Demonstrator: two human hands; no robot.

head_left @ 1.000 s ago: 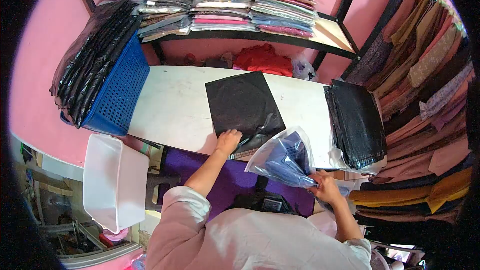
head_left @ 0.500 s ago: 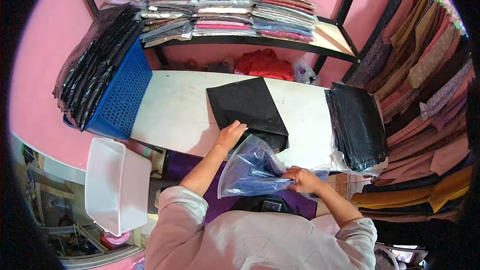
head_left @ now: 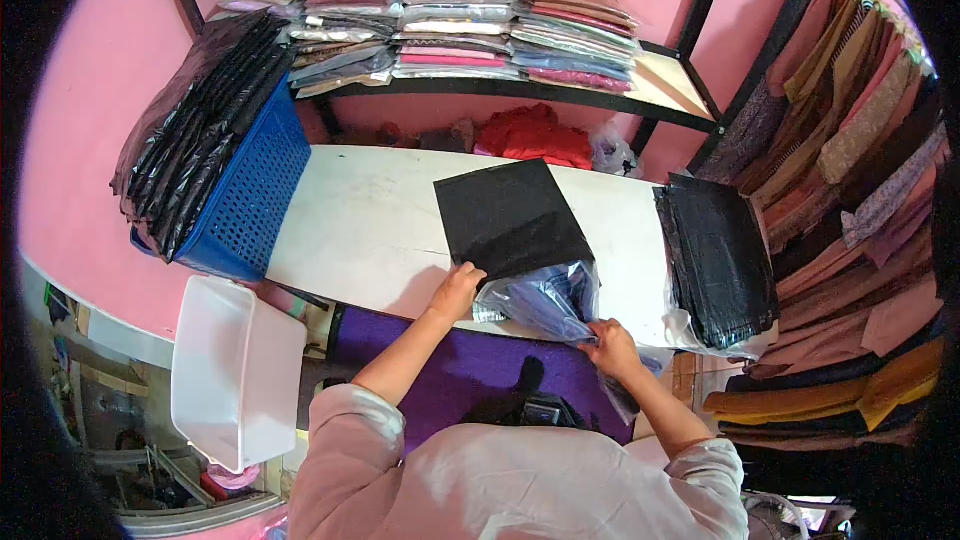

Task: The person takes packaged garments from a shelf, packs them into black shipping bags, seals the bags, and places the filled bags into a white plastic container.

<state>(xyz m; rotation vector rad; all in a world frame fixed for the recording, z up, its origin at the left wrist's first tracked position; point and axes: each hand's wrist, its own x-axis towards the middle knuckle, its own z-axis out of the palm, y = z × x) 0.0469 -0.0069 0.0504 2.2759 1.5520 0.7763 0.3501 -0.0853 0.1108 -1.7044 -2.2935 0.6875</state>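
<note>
A black plastic mailing bag point(head_left: 510, 220) lies flat on the white table. My left hand point(head_left: 460, 290) is closed on the bag's near left edge. In my right hand point(head_left: 611, 348) is the gathered end of a clear plastic packet with blue folded cloth inside point(head_left: 545, 298). The packet's far part is at the bag's near edge, seemingly inside its mouth; how deep it sits I cannot tell. A loose tail of the packet hangs below my right hand.
A stack of black bags point(head_left: 715, 260) lies at the table's right end. On the left stand a blue basket point(head_left: 245, 180) full of black packages and a white bin point(head_left: 215, 370). Packed garments point(head_left: 455, 30) fill the shelf behind. Clothes point(head_left: 850, 200) hang at the right.
The clear packet has moved forward from above the purple area to the black bag's near edge. The bag has shifted slightly right, and my right hand has moved a little forward.
</note>
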